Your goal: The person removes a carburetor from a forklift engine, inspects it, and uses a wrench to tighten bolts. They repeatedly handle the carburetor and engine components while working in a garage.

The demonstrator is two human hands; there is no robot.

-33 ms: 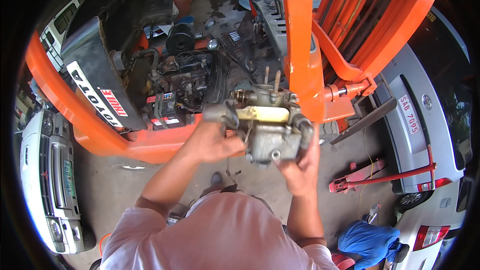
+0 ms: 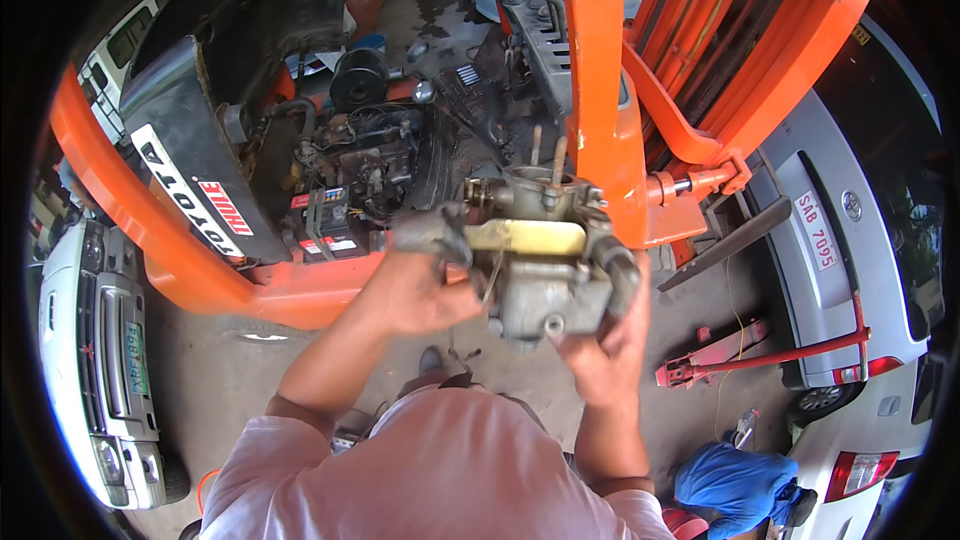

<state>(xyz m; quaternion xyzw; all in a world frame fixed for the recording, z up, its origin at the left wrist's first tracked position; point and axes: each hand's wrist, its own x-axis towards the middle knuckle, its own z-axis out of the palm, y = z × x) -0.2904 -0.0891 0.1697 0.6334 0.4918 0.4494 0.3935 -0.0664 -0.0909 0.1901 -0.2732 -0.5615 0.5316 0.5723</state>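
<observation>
A grey metal carburetor [image 2: 550, 295] with a yellowish band across its middle is up in front of my chest, two thin studs rising from its top. My left hand [image 2: 418, 292] grips its left side, where a dark grey, motion-smeared part sticks out over the fingers. My right hand [image 2: 607, 355] is closed round the lower right side, thumb near a round fitting on the front face; most of its fingers are hidden behind the metal. Beyond the carburetor lies the open engine bay [image 2: 375, 155] of an orange forklift, with a battery [image 2: 328, 222] at its near edge.
The forklift's orange post [image 2: 595, 60] rises just past the carburetor. At left stands a white vehicle [image 2: 115, 360], at right a silver van [image 2: 845, 200]. A red floor jack [image 2: 715, 360] lies on the concrete. A person in blue [image 2: 735, 485] is low down at the lower right.
The carburetor has shifted slightly right and down, with my right hand moving along with it. Both hands keep their hold.
</observation>
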